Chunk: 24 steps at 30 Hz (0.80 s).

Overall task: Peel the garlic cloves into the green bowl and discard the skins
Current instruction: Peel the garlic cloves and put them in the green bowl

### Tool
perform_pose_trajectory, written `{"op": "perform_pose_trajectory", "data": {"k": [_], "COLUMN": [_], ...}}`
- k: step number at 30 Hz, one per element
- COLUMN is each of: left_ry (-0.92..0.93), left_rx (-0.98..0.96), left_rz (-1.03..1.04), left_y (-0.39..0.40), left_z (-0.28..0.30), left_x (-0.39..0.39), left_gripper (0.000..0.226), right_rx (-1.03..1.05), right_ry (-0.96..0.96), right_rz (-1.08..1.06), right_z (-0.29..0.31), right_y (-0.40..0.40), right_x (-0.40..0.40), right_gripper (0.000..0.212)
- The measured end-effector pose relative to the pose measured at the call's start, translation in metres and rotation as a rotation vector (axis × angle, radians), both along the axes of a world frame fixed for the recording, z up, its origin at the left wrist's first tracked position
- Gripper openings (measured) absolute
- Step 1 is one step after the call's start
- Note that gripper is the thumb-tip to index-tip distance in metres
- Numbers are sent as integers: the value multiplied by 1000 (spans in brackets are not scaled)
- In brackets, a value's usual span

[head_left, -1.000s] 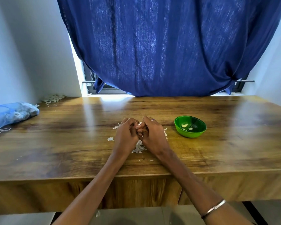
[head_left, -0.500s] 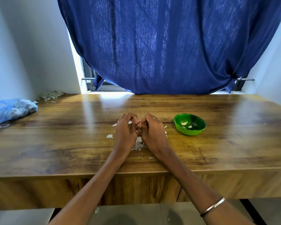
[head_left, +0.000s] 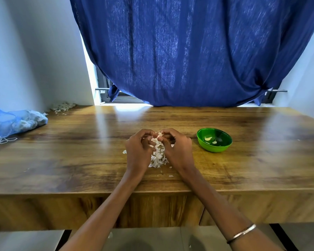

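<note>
Head view. Both hands sit close together over the table [head_left: 62, 160], fingertips nearly meeting. I note the left hand [head_left: 137, 151] with fingers curled inward, and the right hand [head_left: 177, 148] likewise curled, thumb and forefinger pinching a pale clove [head_left: 159, 134] held between the two hands at their far side. Whether the left fingers actually grip the clove or only touch it, I cannot tell; they are bent round that same spot.

Directly beneath and between the hands lies a heap of white skins [head_left: 158, 157], resting on the wood; a few loose flakes lie just to the left of the left hand and just nearer me than the heap.

To the right of the right hand, near but apart from it, stands the bowl [head_left: 223, 149], upright, green, with two peeled cloves [head_left: 208, 138] inside.

A metal bangle [head_left: 242, 233] circles the right forearm.

Far to the left of the left hand I record a blue mesh bag [head_left: 16, 122] lying on the table against the wall, contents unclear. Beyond it, in the far left corner, a second small pile [head_left: 63, 106] of husk-like scraps.

Behind the hands a blue curtain [head_left: 188, 51] hangs over the window.
</note>
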<state>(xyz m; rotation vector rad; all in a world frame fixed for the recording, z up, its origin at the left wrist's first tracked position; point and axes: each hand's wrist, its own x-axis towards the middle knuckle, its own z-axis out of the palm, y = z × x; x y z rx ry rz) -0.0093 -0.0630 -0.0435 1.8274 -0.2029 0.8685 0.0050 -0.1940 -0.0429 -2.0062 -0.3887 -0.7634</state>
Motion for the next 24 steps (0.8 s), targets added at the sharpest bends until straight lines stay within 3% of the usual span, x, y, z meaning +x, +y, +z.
{"op": "perform_pose_trajectory", "data": {"k": [4, 9, 15, 19, 24], "left_ry": [-23, 13, 47, 31, 57], "left_rx": [97, 81, 57, 23, -60], "left_rz": [54, -9, 3, 41, 33], "left_y": [-1, -5, -3, -1, 1], "left_z": [0, 1, 6, 8, 7], "left_x": [1, 1, -2, -7, -8], "left_gripper": [20, 31, 25, 11, 17], "right_rx": [-7, -78, -347, -258, -209], "right_ry": [-42, -145, -103, -15, 19], "right_rz": [17, -40, -96, -119, -85], "right_z": [0, 0, -2, 1, 4], "right_y": [0, 1, 6, 2, 2], "right_x": [-1, -3, -6, -8, -10], "right_gripper": [21, 31, 37, 24, 17]}}
